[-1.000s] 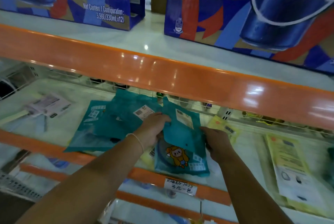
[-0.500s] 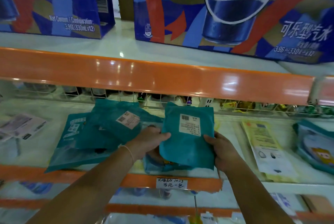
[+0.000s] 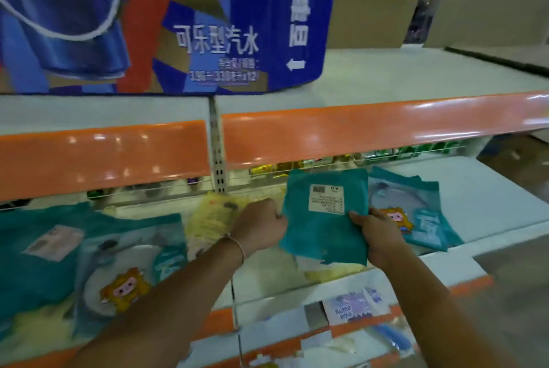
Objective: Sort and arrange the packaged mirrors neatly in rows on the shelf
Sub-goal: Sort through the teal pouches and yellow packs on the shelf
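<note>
A teal mirror packet (image 3: 323, 228) with its white barcode label facing up is held over the white shelf (image 3: 487, 198). My left hand (image 3: 258, 228) grips its left edge and my right hand (image 3: 377, 236) grips its right edge. Just to its right lies another teal mirror packet (image 3: 416, 213), face up with a cartoon figure showing. At the left, more teal packets (image 3: 74, 260) lie overlapping, one with a cartoon figure. Yellow packets (image 3: 208, 219) lie between the two groups, partly under my left hand.
An orange shelf lip (image 3: 356, 129) overhangs the working shelf. A blue cola carton (image 3: 178, 19) stands on the shelf above. A wire back rail (image 3: 326, 164) with small goods behind it runs along the rear. Lower shelves hold a purple-labelled packet (image 3: 350, 308).
Both hands have carried the label-up teal packet to the right, past the shelf divider, beside the face-up packet there. The view has swung right, leaving the overlapping pile at the left.
</note>
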